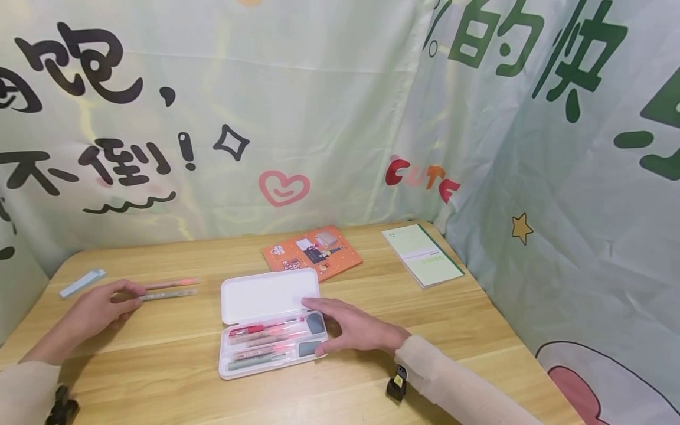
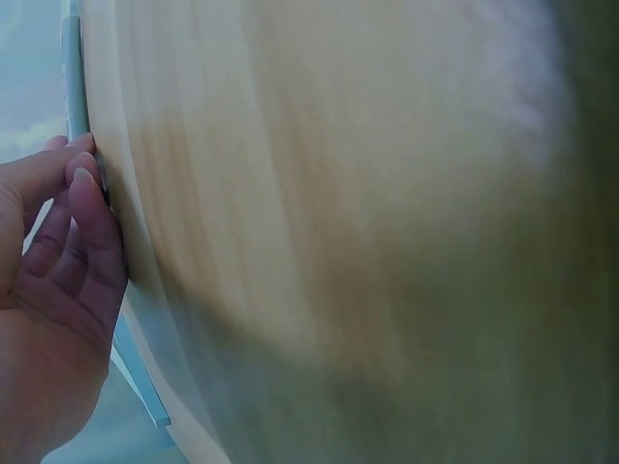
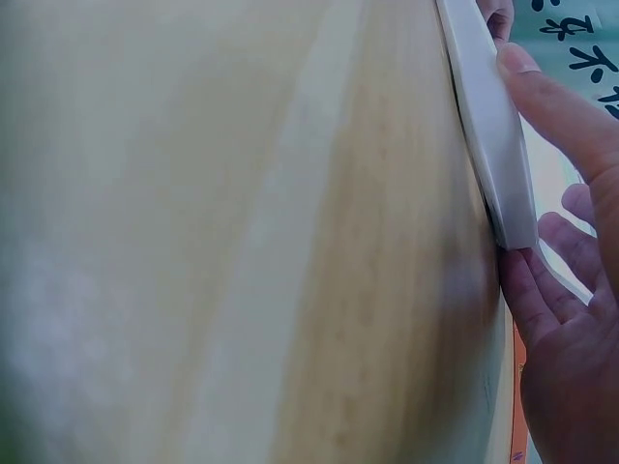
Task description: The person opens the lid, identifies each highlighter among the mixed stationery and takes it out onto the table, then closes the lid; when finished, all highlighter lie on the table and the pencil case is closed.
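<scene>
In the head view, pinches with the left hand (image 1: 103,305) the near end of a slim grey pen (image 1: 170,294), just beside a slim pink pen with an orange tip (image 1: 175,283) on the pale wooden table (image 1: 159,360); near that hand, a flat light-blue strip (image 1: 82,283). With the right hand (image 1: 355,327), grips the right end of an open white plastic pencil case (image 1: 276,365), thumb at the near corner, fingertips by the folded-back lid (image 1: 268,295). Inside the case, red, pink and grey pens (image 1: 265,352) beside two dark-grey blocks (image 1: 315,323). Farther back, an orange illustrated booklet (image 1: 313,254) and a pale-green notebook (image 1: 423,255). Seems partway along: several pens already in the case, two outside, lid not yet closed; cannot tell from this moment which way the pens are travelling. In the left wrist view, shows thumb and fingertips drawn close together at the pen's end. In the right wrist view, shows thumb and fingers set apart, bracketing the case's edge against the tabletop.
</scene>
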`<state>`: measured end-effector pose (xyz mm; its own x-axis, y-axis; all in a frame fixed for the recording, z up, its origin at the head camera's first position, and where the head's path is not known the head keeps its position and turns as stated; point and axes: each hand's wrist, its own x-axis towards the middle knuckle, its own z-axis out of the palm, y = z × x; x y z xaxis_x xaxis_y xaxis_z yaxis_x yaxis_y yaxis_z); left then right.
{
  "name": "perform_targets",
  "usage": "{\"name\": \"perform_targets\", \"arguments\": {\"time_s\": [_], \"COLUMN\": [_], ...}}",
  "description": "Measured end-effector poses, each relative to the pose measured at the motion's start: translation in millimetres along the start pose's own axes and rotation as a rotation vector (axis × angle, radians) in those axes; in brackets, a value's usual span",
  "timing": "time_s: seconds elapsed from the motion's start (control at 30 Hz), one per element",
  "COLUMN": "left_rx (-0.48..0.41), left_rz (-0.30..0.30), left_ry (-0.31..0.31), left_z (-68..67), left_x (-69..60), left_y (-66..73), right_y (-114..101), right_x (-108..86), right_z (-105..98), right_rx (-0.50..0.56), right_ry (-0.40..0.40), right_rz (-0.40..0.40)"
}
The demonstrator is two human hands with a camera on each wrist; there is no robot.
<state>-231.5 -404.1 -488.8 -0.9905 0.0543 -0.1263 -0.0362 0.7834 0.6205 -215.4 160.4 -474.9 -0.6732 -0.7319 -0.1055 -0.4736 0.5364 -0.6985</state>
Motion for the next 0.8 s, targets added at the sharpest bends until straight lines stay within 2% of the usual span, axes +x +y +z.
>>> {"name": "perform_targets", "arguments": {"time_s": [0.47, 0.63, 0.8], "left_rx": [0.013, -0.028, -0.075], "left_rz": [0.007, 0.025, 0.067], "left_ry": [0.022, 0.023, 0.061], "left_z": [-1.7, -3.1, -5.0], "left_x": [-4.7, -8.8, -12.6], "left_y": [2.5, 1.2, 4.5], "right_y": [-1, 0, 0], "right_x": [1.0, 1.0, 0.5], "right_z": [0, 0, 0], "right_rx": [-0.004, -0.015, -0.022], "right_ry": [-0.005, 0.001, 0.003], "right_rz": [-0.006, -0.006, -0.017]}}
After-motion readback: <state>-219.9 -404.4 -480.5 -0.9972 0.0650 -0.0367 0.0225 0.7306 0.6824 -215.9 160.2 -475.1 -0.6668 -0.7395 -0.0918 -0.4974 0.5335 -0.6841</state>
